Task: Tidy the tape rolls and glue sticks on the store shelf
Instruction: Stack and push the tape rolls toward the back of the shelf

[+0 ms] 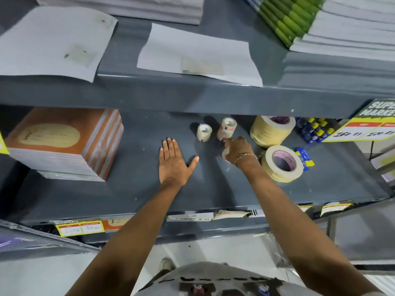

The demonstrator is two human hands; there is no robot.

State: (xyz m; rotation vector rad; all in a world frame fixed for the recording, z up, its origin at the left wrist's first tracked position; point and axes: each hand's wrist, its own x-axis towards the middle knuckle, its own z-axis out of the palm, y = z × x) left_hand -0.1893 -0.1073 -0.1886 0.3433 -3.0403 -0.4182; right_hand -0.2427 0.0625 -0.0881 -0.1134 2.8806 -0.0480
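Grey metal shelf (119, 195), left to right: stack of orange-covered notebooks (64, 144) at the left end; left hand (174, 160) flat, grip released; two small clear tape rolls (204, 131) toward the rear; right hand (236, 149), grip grasping a small pale item, identity unclear; two cream masking tape rolls (282, 163); blue-and-yellow glue sticks (316, 129) in the right rear corner.

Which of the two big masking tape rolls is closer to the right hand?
The front masking tape roll, lying flat just beside the right hand at its wrist. The rear masking tape roll sits farther back, tilted.
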